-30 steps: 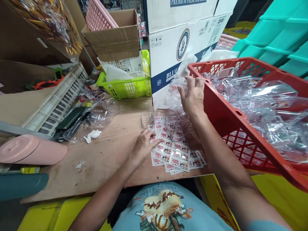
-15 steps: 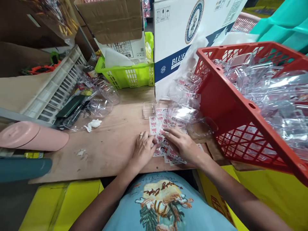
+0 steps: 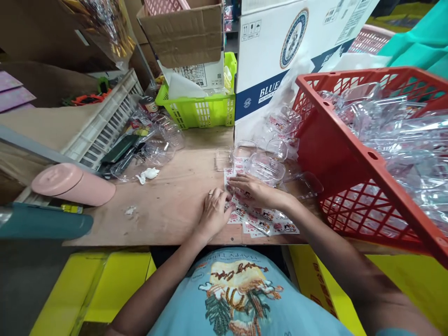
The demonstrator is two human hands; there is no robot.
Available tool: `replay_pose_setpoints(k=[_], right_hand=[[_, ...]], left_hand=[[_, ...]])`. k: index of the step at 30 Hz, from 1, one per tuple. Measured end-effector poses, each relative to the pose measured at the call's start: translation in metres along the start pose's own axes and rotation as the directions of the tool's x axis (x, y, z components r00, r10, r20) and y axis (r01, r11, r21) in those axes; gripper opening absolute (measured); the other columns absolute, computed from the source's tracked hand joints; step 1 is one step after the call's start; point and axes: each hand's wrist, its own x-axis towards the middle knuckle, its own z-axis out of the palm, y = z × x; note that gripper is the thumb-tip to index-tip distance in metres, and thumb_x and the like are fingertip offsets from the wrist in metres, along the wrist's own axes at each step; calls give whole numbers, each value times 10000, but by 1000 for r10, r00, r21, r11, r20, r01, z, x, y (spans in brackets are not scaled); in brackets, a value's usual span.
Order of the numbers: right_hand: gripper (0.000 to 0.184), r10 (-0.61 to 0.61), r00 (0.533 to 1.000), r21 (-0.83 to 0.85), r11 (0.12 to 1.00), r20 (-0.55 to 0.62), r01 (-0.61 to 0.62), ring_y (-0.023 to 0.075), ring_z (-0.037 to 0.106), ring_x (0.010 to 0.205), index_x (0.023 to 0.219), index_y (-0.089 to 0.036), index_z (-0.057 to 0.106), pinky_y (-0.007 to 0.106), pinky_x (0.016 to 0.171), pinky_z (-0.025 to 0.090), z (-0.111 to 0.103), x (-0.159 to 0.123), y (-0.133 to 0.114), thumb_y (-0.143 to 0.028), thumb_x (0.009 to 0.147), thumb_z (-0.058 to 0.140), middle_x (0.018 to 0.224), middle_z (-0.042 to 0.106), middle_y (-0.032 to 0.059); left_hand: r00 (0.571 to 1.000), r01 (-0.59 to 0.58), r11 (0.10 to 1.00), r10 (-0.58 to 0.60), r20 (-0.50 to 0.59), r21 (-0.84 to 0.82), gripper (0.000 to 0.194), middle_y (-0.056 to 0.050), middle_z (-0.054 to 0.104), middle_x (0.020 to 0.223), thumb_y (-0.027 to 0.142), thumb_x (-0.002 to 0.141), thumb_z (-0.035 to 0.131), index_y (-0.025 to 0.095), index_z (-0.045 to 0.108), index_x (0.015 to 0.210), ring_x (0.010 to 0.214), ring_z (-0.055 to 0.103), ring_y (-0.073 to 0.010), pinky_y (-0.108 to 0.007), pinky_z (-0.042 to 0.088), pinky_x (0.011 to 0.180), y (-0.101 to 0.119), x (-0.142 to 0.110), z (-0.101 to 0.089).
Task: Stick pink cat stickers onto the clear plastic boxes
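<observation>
While our left hand [image 3: 214, 212] curls at the left edge of the sticker sheets [image 3: 280, 227], our right hand [image 3: 257, 190] reaches across them, fingers extended toward it. We cannot tell whether either pinches a sticker; the fingertips hide what lies between them. The sheets overlap on the wooden tabletop [image 3: 168, 200] near its near edge, and rows of cat and pink prints are on them. Just beyond the right hand lies a clear plastic container [image 3: 266, 169], with more clear pieces around it. To the right, the red basket [image 3: 336, 149] holds a heap of clear containers [image 3: 402, 123]. On the far side stands the white-and-blue carton [image 3: 257, 70], with pink print showing among the plastic against it. We judge the work partway along: many prints are unused and several containers lie outside the basket, though how many are finished we cannot tell.
</observation>
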Motion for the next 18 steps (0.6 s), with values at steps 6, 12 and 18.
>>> replay_pose_setpoints(k=[6, 12, 18], right_hand=[[89, 145, 980, 68, 988, -139, -137, 186, 578, 779, 831, -151, 698, 319, 759, 460, 0, 22, -3, -218, 869, 652, 801, 658, 60], [222, 285, 918, 184, 953, -277, -240, 166, 583, 721, 791, -163, 630, 274, 672, 412, 6, 40, 0, -330, 926, 572, 764, 657, 44], [201, 314, 912, 244, 936, -264, -252, 173, 588, 701, 795, -169, 602, 292, 675, 417, 2, 47, 5, -330, 911, 567, 738, 646, 46]], left_hand=[[966, 158, 677, -258, -31, -718, 248, -33, 700, 903, 289, 780, 755, 182, 661, 983, 787, 640, -148, -253, 490, 732, -13, 7, -15], [932, 199, 443, -361, 29, -874, 231, -41, 750, 831, 313, 717, 807, 140, 732, 850, 737, 667, -142, -253, 526, 740, -27, 4, -28], [911, 242, 327, -400, 99, -914, 262, -51, 753, 831, 283, 677, 840, 128, 741, 863, 725, 669, -134, -248, 537, 720, -45, 6, -47]])
